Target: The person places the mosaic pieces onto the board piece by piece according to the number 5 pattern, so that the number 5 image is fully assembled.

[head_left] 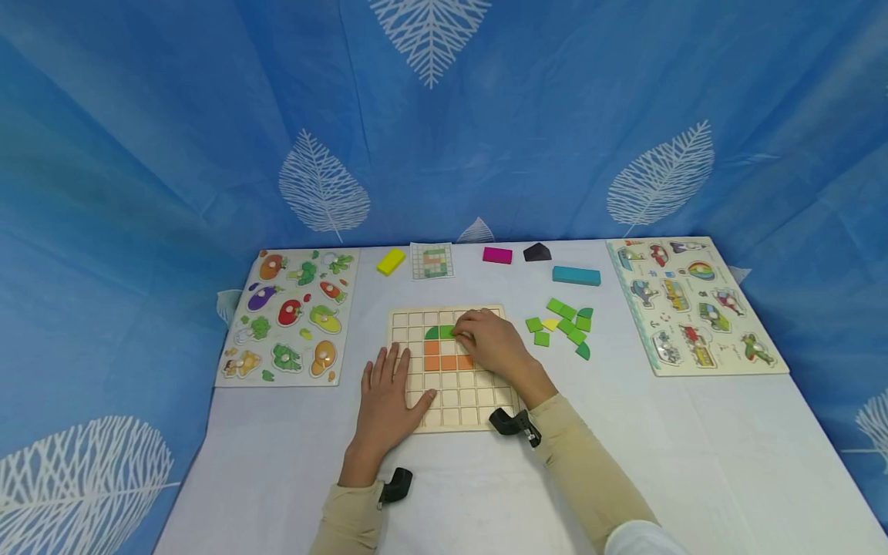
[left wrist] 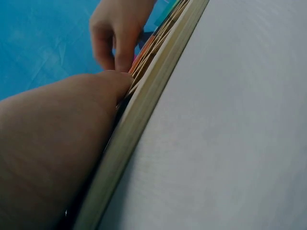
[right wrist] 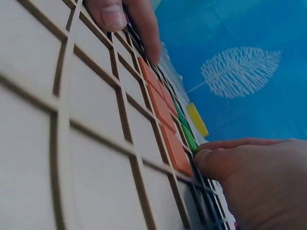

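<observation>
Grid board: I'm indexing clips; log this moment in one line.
left hand rests on left edge of grid board; right hand touches light-green tile; orange tiles on board

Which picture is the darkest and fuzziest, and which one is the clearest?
Head view: brightest and clearest, with grid lines showing on the wooden board; left wrist view: darkest and fuzziest, the left hand looking big and blurry up close; right wrist view: tilted, the yellow block looking small and soft-edged.

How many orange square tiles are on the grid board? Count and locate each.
4 visible: one orange square tile just beyond the left end of a three-tile orange row; the right hand may hide more.
</observation>
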`<move>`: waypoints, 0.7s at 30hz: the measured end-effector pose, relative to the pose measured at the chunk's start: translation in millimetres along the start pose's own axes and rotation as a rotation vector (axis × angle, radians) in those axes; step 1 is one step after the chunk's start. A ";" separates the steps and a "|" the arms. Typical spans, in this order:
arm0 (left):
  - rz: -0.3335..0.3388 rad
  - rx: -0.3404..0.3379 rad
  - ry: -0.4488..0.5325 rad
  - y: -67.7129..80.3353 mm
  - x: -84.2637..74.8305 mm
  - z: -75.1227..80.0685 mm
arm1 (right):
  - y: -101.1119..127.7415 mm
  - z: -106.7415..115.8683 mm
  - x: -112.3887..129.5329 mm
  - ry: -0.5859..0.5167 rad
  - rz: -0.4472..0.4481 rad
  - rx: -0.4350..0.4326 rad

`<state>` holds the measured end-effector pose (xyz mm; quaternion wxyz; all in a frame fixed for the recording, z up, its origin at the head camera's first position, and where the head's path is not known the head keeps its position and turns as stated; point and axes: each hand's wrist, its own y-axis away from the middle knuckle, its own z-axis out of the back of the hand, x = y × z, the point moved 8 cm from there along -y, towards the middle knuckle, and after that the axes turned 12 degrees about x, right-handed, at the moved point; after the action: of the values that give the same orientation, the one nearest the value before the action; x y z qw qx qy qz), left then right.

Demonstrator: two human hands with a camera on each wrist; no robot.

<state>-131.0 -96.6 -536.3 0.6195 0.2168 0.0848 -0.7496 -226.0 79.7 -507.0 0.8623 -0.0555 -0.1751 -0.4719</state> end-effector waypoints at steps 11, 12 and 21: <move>-0.006 -0.009 0.009 0.6 -0.6 0.5 | 87.2 17.7 -72.5 -0.105 -0.223 -0.243; -0.005 -0.008 0.009 0.5 -0.2 0.5 | 94.9 19.0 -77.9 -0.099 -0.238 -0.260; -0.011 -0.013 0.017 0.6 -1.3 -0.1 | 124.8 14.4 -96.6 -0.087 -0.339 -0.216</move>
<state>-130.3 -95.5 -535.7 0.6161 0.2189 0.0963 -0.7505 -173.2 228.6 -519.1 0.7512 -0.1376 -0.1677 -0.6234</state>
